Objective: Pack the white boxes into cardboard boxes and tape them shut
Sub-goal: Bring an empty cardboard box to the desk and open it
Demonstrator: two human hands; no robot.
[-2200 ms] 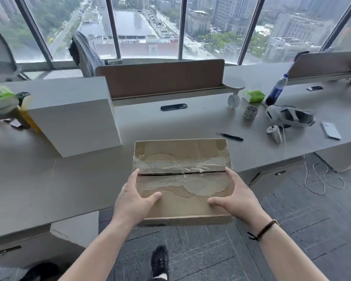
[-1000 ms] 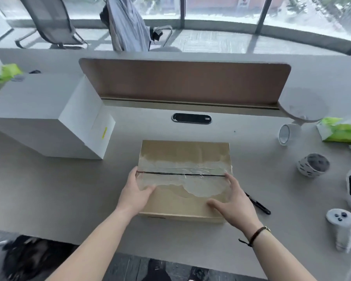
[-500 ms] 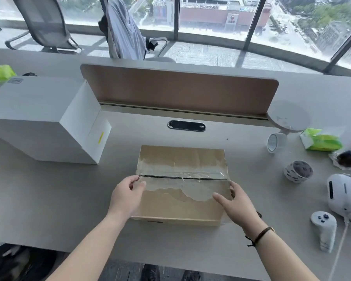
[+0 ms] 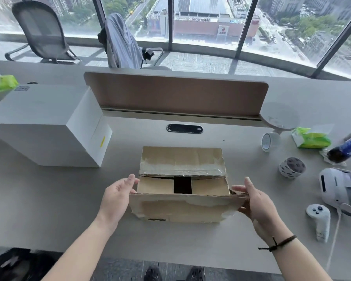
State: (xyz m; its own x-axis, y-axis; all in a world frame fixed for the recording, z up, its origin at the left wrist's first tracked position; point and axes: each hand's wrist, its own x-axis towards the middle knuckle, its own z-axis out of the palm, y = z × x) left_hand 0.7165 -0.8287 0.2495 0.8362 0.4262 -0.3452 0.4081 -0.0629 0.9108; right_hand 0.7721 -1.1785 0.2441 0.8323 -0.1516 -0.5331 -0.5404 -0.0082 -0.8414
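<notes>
Left hand (image 4: 116, 197) and right hand (image 4: 255, 201) pinching ends of near flap of worn brown cardboard box (image 4: 182, 185), folded open toward body. Inner flaps down, dark gap between. Large white box (image 4: 47, 124) left of it on bench (image 4: 49, 199), unpacked. Packing, taping all ahead; clear tape roll (image 4: 268, 141) right of box.

No legible text anywhere
</notes>
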